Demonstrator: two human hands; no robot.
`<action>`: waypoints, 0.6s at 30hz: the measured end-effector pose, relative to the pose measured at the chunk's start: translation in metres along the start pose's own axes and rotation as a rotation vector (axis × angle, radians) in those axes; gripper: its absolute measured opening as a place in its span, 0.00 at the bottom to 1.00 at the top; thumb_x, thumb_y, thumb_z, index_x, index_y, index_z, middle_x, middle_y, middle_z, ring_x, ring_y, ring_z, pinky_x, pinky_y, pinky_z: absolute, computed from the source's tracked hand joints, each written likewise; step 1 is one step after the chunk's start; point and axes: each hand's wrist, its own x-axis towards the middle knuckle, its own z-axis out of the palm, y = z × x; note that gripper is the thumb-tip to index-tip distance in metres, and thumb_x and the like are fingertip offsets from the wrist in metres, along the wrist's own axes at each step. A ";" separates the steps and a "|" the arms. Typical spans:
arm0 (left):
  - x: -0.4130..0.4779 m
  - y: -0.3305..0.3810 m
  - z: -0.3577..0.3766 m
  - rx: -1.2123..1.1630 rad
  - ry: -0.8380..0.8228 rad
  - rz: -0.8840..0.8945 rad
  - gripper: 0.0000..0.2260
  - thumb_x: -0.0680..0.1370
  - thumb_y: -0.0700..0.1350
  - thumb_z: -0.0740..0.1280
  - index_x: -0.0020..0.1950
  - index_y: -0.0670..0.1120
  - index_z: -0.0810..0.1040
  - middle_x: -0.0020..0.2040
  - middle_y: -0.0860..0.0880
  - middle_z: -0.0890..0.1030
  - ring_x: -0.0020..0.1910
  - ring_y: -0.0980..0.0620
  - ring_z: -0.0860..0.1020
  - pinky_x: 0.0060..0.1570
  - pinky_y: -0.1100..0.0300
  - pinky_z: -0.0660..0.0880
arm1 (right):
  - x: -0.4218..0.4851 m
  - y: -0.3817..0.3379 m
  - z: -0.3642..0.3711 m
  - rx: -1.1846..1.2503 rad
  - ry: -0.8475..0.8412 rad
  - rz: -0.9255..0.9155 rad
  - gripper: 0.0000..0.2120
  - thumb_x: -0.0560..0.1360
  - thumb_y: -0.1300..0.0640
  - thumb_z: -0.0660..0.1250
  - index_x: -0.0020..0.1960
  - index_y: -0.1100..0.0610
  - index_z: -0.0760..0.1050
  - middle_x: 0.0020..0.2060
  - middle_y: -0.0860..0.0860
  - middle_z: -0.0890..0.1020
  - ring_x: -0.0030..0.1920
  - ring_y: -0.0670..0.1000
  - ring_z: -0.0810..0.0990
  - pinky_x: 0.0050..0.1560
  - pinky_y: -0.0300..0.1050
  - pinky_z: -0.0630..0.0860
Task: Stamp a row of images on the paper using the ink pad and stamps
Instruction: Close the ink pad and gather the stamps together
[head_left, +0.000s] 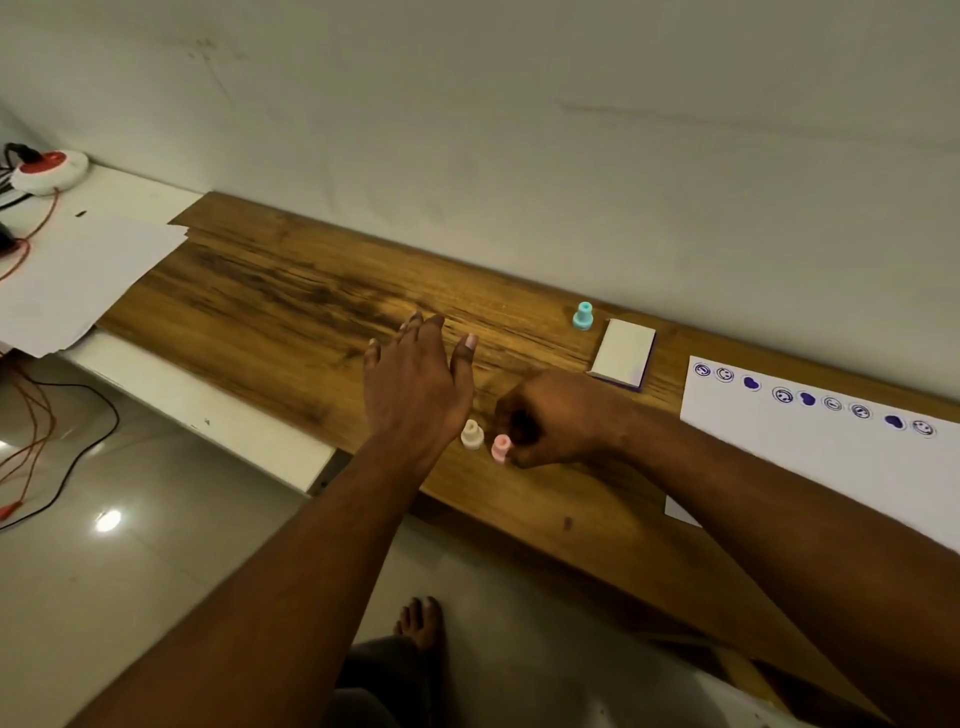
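Observation:
A pink stamp (501, 448) stands on the wooden table (291, 306) near its front edge. My right hand (558, 421) is curled beside it, with fingertips and thumb pinching its right side. A cream stamp (471, 434) stands just left of the pink one. Above and left of both, my left hand (415, 384) hovers flat with straight fingers and holds nothing. A light blue stamp (583, 316) stands near the wall. Beside it lies the ink pad (623, 353) with its white lid down. The white paper (810, 457) at the right carries a row of purple stamped images (806, 399).
Loose white sheets (78, 280) lie on a white shelf at the left, near a round power socket (49, 171) with cables. The wall runs along the table's back edge. Tiled floor and a bare foot (421, 621) show below the table.

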 end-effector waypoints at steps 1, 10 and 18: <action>0.000 -0.001 0.001 0.000 -0.002 -0.003 0.27 0.86 0.62 0.52 0.77 0.46 0.71 0.78 0.42 0.72 0.78 0.43 0.69 0.79 0.38 0.59 | 0.000 0.005 -0.002 -0.029 0.031 0.043 0.15 0.73 0.40 0.73 0.56 0.46 0.80 0.45 0.42 0.82 0.45 0.44 0.80 0.45 0.43 0.81; 0.003 0.001 0.014 0.001 -0.024 -0.012 0.28 0.86 0.63 0.51 0.77 0.45 0.71 0.77 0.42 0.73 0.78 0.43 0.69 0.79 0.39 0.57 | 0.004 0.069 -0.017 -0.278 0.552 0.580 0.18 0.75 0.39 0.61 0.47 0.51 0.81 0.39 0.51 0.83 0.41 0.55 0.82 0.46 0.47 0.75; 0.004 0.003 0.020 0.005 -0.018 -0.001 0.28 0.86 0.63 0.52 0.77 0.45 0.71 0.78 0.42 0.72 0.79 0.44 0.68 0.80 0.41 0.57 | 0.010 0.084 -0.010 -0.244 0.604 0.596 0.21 0.76 0.35 0.60 0.52 0.49 0.81 0.42 0.50 0.84 0.44 0.54 0.82 0.56 0.54 0.72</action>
